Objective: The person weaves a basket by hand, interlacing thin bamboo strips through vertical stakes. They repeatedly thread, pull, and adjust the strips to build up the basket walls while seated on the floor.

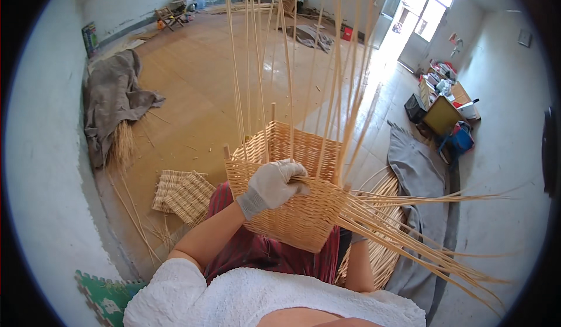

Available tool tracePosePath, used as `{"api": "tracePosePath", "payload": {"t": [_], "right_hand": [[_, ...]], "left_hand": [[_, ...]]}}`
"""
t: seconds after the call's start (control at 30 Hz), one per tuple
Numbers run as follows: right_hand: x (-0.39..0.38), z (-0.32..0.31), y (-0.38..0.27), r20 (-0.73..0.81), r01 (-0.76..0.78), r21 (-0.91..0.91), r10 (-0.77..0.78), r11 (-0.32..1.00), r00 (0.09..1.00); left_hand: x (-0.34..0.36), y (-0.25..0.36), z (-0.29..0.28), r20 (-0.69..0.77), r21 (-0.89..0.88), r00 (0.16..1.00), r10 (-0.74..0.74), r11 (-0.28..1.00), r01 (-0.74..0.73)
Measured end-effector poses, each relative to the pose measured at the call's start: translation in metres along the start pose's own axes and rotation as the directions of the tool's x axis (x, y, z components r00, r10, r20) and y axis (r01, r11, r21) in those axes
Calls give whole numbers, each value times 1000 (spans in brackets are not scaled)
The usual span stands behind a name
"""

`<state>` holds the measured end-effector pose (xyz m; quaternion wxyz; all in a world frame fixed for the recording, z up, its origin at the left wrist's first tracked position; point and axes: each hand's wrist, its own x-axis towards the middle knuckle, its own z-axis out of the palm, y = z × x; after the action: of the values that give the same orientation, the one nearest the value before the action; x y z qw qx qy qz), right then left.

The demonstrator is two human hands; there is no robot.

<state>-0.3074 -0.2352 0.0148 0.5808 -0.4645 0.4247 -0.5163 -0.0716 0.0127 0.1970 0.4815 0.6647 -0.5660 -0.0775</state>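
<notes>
A white terry-cloth top (pixel 257 298) fills the lower edge, nearest the lens, with a dark red garment (pixel 251 251) showing over the lap below it. On that lap an unfinished wicker basket (pixel 298 210) is propped and tilted, its open mouth turned away from the body so that the near wall can be reached from above. The left hand (pixel 272 184), covered by a pale fabric glove, is curled over the basket's upper rim, the fingers closed on the weave there to keep it steady. The right hand is hidden behind the basket; only its forearm (pixel 357 265) is seen, and its grip cannot be told. Long pale upright stakes (pixel 257 64) are left unwoven, rising straight from the walls, while a loose sheaf of thin rods (pixel 421 233) is fanned out to the right. The weave is tight, ribbed and straw-coloured; the rods are smooth and slender. Flat woven panels (pixel 181 194) lie on the tan floor to the left, and a second woven piece (pixel 383 257) is tucked beside a grey cloth (pixel 418 175).
</notes>
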Motion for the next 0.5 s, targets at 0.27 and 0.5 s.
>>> {"api": "tracePosePath", "payload": {"t": [0.27,0.5], "right_hand": [[25,-36,-7,38,90,1,-90,996,995],[59,-88,-19,82,122,111,-132,986,988]], "left_hand": [[15,75,-40,12,-109,971,240,965,-237],[52,71,27,-334,-106,907,257,946,-307]]}}
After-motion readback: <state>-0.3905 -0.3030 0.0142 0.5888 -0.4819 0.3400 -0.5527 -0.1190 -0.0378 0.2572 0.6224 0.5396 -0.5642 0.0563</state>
